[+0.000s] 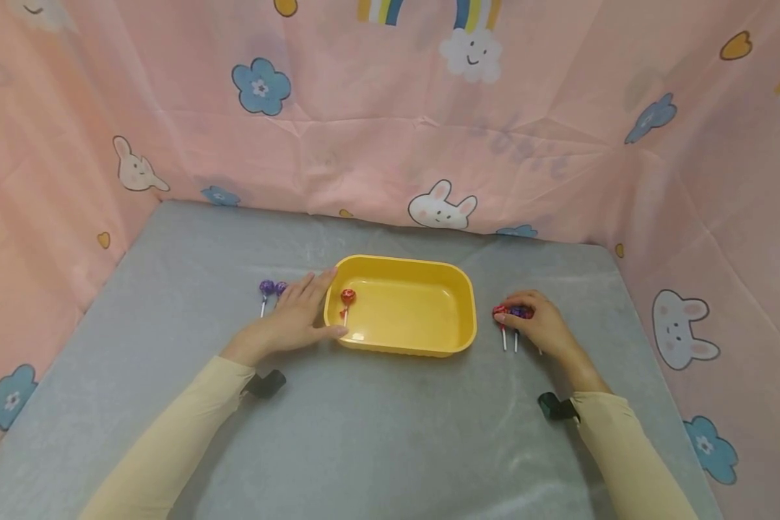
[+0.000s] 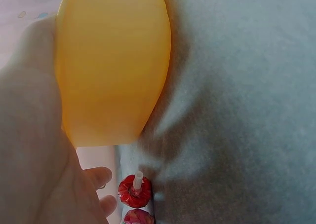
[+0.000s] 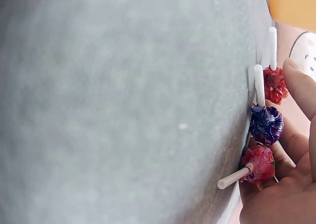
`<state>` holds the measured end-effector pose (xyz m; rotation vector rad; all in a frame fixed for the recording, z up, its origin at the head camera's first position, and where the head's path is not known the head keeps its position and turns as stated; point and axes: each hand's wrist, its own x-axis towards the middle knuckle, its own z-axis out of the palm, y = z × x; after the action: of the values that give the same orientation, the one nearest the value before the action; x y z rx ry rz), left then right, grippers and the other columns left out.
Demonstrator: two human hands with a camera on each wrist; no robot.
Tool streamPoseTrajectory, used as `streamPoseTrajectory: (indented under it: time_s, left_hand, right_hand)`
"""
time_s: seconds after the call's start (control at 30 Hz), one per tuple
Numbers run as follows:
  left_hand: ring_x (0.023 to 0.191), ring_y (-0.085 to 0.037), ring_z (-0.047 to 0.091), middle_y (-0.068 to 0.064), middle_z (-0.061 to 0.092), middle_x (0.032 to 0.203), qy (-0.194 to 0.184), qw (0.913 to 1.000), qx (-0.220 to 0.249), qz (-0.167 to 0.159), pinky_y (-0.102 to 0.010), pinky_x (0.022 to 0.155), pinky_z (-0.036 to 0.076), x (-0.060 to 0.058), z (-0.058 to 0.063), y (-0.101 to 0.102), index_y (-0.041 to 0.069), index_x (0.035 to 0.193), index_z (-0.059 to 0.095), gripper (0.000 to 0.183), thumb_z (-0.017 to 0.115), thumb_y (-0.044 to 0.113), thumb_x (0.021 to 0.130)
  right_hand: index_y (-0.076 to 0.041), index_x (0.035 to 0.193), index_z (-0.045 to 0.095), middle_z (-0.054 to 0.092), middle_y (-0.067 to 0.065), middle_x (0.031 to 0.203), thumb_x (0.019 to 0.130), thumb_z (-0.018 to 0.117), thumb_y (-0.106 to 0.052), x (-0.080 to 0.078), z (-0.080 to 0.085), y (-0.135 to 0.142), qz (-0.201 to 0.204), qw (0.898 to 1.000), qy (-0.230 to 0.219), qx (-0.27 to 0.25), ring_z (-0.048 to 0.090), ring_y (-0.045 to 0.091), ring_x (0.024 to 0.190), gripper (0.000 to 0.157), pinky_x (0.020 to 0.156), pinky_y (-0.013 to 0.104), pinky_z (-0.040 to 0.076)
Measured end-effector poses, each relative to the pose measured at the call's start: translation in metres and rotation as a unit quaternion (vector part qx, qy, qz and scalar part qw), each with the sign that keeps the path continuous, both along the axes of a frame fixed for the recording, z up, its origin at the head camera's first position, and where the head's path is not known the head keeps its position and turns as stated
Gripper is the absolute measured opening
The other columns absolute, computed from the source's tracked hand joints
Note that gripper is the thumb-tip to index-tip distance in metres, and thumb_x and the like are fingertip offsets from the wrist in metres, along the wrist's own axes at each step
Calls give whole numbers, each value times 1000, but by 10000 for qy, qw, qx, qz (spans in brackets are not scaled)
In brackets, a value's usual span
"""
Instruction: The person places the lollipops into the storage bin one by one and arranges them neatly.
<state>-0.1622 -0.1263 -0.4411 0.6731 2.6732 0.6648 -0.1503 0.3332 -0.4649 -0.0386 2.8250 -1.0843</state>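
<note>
A yellow plastic bin (image 1: 403,347) stands on the table with one red-wrapped lollipop (image 1: 348,296) inside, at its left end. My left hand (image 1: 292,318) rests along the bin's left end, fingers stretched toward the back corner and thumb on the front rim. To the right of the bin, my right hand (image 1: 539,325) pinches a red lollipop (image 3: 274,86) between thumb and fingers. A purple lollipop (image 3: 266,125) and a pinkish-red lollipop (image 3: 257,165) lie beside it, under the palm, partly hidden in the head view.
Purple lollipops (image 1: 267,287) lie left of the bin, partly behind my left hand. In the left wrist view, a red lollipop (image 2: 135,190) shows near the fingers. A grey cloth (image 1: 390,433) covers the table, with pink patterned curtains (image 1: 338,159) around it.
</note>
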Motion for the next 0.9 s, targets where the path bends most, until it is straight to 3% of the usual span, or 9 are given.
streamPoseTrajectory:
  time_s: [0.9]
  left_hand:
    - [156, -38, 2, -5, 4, 170, 40, 10000, 50, 21, -63, 124, 4, -2, -3, -1, 22, 161, -4, 107, 58, 68, 87]
  right_hand:
    - [3, 113, 69, 56, 21, 129, 89, 74, -33, -1, 2, -4, -41, 9997, 175, 149, 50, 39, 123, 43, 111, 56, 37]
